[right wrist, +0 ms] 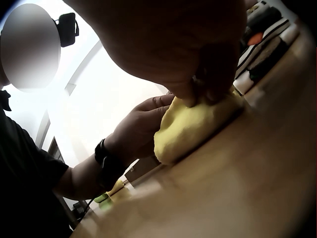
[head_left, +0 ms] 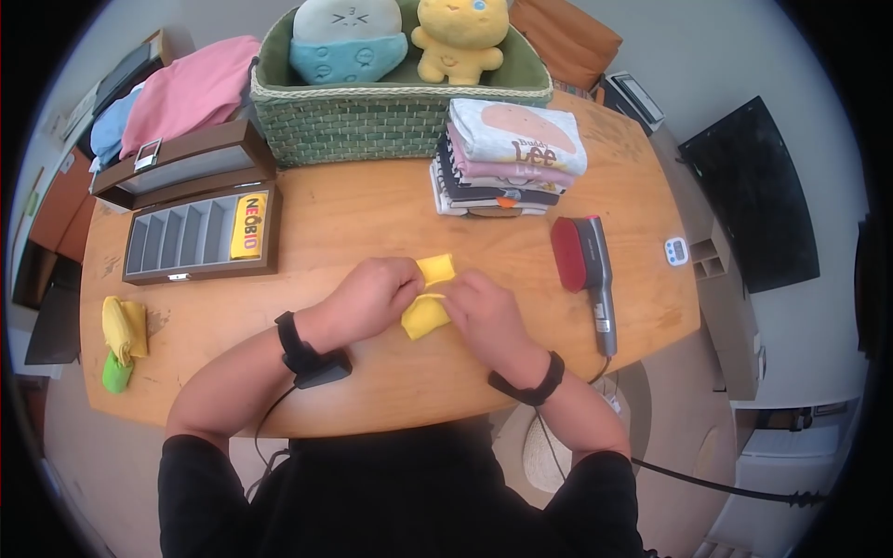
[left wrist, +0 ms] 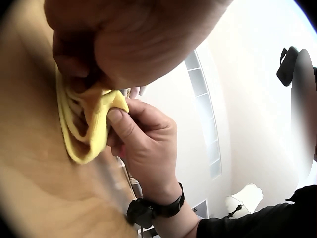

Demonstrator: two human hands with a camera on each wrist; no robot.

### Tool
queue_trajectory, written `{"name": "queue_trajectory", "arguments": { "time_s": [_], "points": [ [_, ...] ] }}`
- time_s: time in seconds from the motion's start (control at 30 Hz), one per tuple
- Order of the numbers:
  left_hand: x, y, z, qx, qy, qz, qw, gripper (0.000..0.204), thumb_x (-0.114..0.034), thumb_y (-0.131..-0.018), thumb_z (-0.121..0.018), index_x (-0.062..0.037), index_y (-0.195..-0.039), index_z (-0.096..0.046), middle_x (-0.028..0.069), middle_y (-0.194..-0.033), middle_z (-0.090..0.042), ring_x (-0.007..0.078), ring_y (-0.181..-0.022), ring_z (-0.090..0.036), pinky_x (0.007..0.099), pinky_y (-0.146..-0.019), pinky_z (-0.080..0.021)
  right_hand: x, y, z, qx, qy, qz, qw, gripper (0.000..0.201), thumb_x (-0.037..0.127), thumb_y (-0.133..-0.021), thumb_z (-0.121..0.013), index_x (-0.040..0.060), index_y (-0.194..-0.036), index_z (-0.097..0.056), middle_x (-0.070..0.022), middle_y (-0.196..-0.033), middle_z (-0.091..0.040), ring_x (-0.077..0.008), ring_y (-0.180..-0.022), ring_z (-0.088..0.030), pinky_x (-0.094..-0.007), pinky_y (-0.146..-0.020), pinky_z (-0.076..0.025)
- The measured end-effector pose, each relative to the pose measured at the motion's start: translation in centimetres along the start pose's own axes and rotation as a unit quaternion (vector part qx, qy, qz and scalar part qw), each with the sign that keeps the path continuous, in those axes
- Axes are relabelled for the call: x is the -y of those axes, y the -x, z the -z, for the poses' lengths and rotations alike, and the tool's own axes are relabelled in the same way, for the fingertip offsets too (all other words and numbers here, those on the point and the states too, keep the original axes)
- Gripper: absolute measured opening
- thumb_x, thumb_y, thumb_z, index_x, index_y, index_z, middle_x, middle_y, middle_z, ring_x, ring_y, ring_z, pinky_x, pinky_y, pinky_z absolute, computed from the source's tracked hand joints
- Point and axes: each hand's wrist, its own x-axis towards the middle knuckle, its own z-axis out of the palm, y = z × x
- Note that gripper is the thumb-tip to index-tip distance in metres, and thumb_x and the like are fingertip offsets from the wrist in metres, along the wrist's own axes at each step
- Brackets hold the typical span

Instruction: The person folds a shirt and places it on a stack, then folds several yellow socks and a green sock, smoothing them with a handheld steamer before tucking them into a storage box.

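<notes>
Both hands hold a folded yellow sock point(head_left: 428, 318) just over the middle of the table. My left hand point(head_left: 377, 296) grips its upper left side with curled fingers. On the other side, the right hand point(head_left: 484, 316) pinches the fabric between thumb and fingers. In the left wrist view, the sock point(left wrist: 89, 134) shows an opened, layered edge, with the right thumb point(left wrist: 124, 126) pressing on it. The right wrist view shows its smooth outer side point(right wrist: 190, 129) close over the tabletop. Parts of the fabric are hidden behind the fingers.
A brown divided box point(head_left: 200, 270) with its lid up holds a yellow NEOBIO bundle point(head_left: 248, 228). Yellow-green socks point(head_left: 126, 335) lie at left. Behind stand a green basket point(head_left: 353, 126) with plush toys and folded shirts point(head_left: 512, 153). A red-headed handheld appliance point(head_left: 595, 270) and small timer point(head_left: 676, 250) lie at right.
</notes>
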Motion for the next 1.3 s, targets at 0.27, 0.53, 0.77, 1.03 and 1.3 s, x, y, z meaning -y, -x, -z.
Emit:
{"name": "queue_trajectory", "arguments": {
  "time_s": [0.27,0.53,0.77,1.03,1.3],
  "points": [
    [-0.4,0.4,-0.4,0.009,-0.014,0.011,1.0,0.009,-0.006,-0.092,-0.066,-0.0002,-0.098,-0.07,0.0228,-0.089,-0.071,0.0441,-0.085,-0.07,0.0494,-0.077,-0.056,0.1,-0.2,-0.1,0.006,0.042,-0.015,0.999,0.008,0.009,-0.091,-0.078,0.007,-0.097,-0.073,-0.0104,-0.095,-0.065,-0.0317,-0.08,-0.068,-0.0412,-0.067,-0.055],
    [0.1,0.5,-1.0,0.008,-0.049,-0.011,0.999,0.017,-0.003,-0.089,-0.067,0.0011,-0.104,-0.071,0.0236,-0.091,-0.072,0.0453,-0.086,-0.07,0.0514,-0.08,-0.057,0.6,-1.1,0.1,0.0,0.055,0.015,0.998,0.015,0.012,-0.091,-0.078,0.0089,-0.104,-0.072,-0.0088,-0.103,-0.063,-0.0324,-0.083,-0.069,-0.0427,-0.069,-0.057],
    [0.1,1.5,-1.1,-0.018,0.081,0.057,0.995,0.012,-0.002,-0.093,-0.072,0.0021,-0.102,-0.066,0.0156,-0.087,-0.071,0.0267,-0.079,-0.071,0.0387,-0.073,-0.058,-0.5,-1.2,-0.2,0.056,0.06,0.006,0.997,0.018,0.013,-0.091,-0.077,0.0088,-0.107,-0.069,-0.0107,-0.102,-0.063,-0.0353,-0.087,-0.068,-0.0444,-0.072,-0.057],
    [1.3,1.7,-0.6,0.026,0.353,0.181,0.918,0.008,0.001,-0.105,-0.062,-0.0033,-0.109,-0.056,0.0005,-0.094,-0.065,0.0062,-0.083,-0.064,0.0249,-0.069,-0.056,-0.8,-1.4,-0.3,0.073,0.036,-0.024,0.996,0.015,0.011,-0.091,-0.076,0.0069,-0.102,-0.066,-0.0134,-0.101,-0.063,-0.0391,-0.088,-0.067,-0.0475,-0.074,-0.056],
    [1.9,2.4,-1.6,0.068,0.28,0.08,0.954,0.008,-0.005,-0.108,-0.058,-0.0046,-0.116,-0.057,-0.0015,-0.096,-0.06,0.0053,-0.084,-0.053,0.0246,-0.074,-0.048,-1.4,-1.9,-0.6,0.093,0.021,-0.069,0.993,0.018,0.015,-0.092,-0.076,0.004,-0.101,-0.064,-0.0178,-0.099,-0.069,-0.0425,-0.089,-0.068,-0.0496,-0.076,-0.055]
  ]
}}
